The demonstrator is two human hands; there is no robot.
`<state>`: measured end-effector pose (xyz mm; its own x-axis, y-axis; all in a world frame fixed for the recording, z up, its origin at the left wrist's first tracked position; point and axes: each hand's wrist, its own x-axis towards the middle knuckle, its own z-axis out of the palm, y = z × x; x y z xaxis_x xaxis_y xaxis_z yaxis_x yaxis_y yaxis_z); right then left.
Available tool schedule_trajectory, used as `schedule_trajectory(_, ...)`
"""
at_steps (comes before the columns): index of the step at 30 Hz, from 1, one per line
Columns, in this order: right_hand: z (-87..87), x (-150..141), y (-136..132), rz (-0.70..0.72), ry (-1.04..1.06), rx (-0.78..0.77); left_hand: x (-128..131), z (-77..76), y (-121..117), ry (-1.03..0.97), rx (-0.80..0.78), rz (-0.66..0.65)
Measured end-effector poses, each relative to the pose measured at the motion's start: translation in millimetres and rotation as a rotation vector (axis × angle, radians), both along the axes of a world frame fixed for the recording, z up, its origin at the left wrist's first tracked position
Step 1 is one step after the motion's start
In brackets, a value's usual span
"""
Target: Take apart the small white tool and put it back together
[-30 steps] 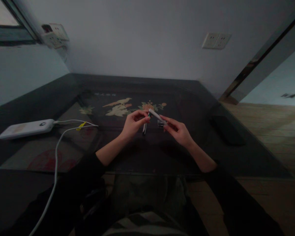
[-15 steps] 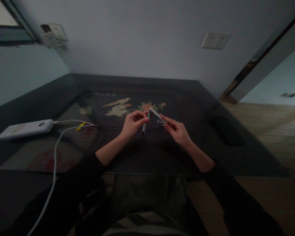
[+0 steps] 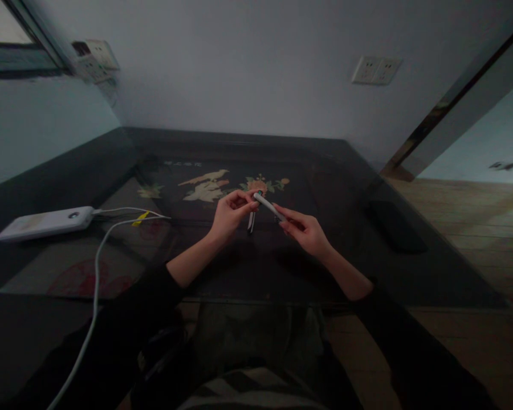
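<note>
Both hands pinching small parts over the middle of a dark table [image 3: 325,273].
Right hand [image 3: 308,232]: thumb and fingers grasp one end of a pale stick [image 3: 268,204], slanting far-left to the left fingertips. Left hand [image 3: 228,217]: pinching a small dark-green piece [image 3: 260,193], mostly hidden, at the stick's far end. Slim black-and-white item [image 3: 251,223] just nearer. White power bank [image 3: 47,224] well left; black slab [image 3: 395,226] right.
</note>
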<state>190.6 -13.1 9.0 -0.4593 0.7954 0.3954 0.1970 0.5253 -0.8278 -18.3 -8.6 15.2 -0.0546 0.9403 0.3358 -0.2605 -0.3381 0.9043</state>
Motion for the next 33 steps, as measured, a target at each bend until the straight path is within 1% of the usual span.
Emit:
schedule_trajectory(9, -2.4, 1, 6, -0.122, 0.012, 0.013, 0, -0.2, 0, -0.025, -0.018, -0.02)
schedule_trajectory(15, 0.4, -1, -1, -0.057, -0.007, 0.012, -1, -2.1, 2, -0.032, -0.013, -0.003)
schedule_trajectory(21, -1.3, -3, -4, 0.05, 0.05, -0.09, -2, -3.8, 4, -0.072, -0.002, -0.005)
schedule_trajectory(23, -2.9, -3, -3, 0.065, 0.068, -0.111, -2, -3.0, 3, -0.073, 0.004, -0.002)
schedule_trajectory(25, -4.4, -3, -1, 0.046, 0.068, -0.105, -2, -2.1, 3, -0.068, 0.005, 0.002)
schedule_trajectory(29, -6.7, -2, 3, -0.038, 0.041, -0.071, -1, -0.7, 2, -0.053, -0.017, 0.017)
schedule_trajectory(33, -6.9, -2, 6, -0.098, 0.041, -0.035, 0, 1.6, -1, -0.063, -0.034, 0.006)
